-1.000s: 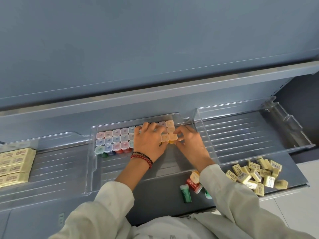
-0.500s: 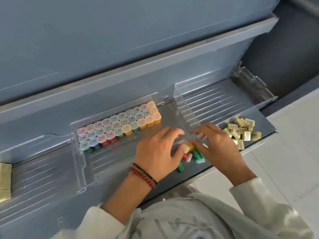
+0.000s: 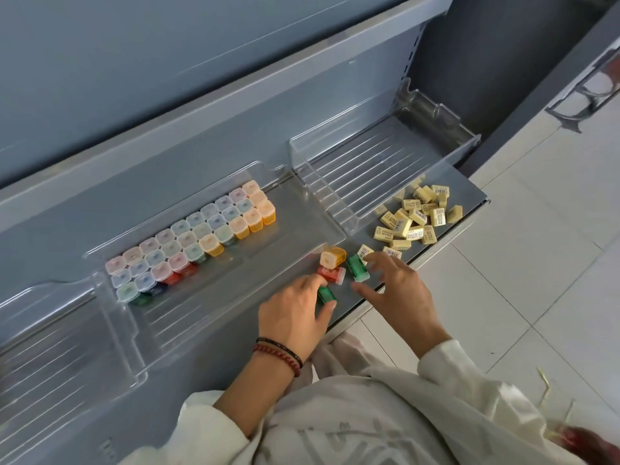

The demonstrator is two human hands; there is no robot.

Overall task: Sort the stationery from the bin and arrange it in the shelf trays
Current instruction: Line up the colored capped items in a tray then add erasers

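Both hands have dropped away from the filled rows and down to the loose pieces at the shelf's front edge, and the left hand (image 3: 295, 313) now has one. It pinches a green sharpener (image 3: 326, 294) between the thumb and curled fingers, low on the shelf (image 3: 464, 193) just in front of the middle tray (image 3: 235, 290). Two bracelets (image 3: 278, 355), one dark and one red-beaded, sit on that wrist.

Over to the right hand (image 3: 399, 293): fingers spread and relaxed, nothing in its hold. Its fingertips hover right beside a second green sharpener (image 3: 357, 268); whether they touch it cannot be told.

Between the two hands lies a red sharpener (image 3: 332, 274) on its side, and just behind it an orange sharpener (image 3: 333, 256), both on the bare shelf by the tray's front corner.

Further out, the rows of sharpeners (image 3: 191, 239) stand three deep at the back of the middle tray, caps up, pastel lids running to orange at the right end. Beside it is the right tray (image 3: 375, 172), clear and ribbed, and the left tray (image 3: 50, 330) runs off the frame. A heap of yellow erasers (image 3: 412, 219) sits on the shelf in front of the right tray, with a couple strayed near the right hand's fingertips.
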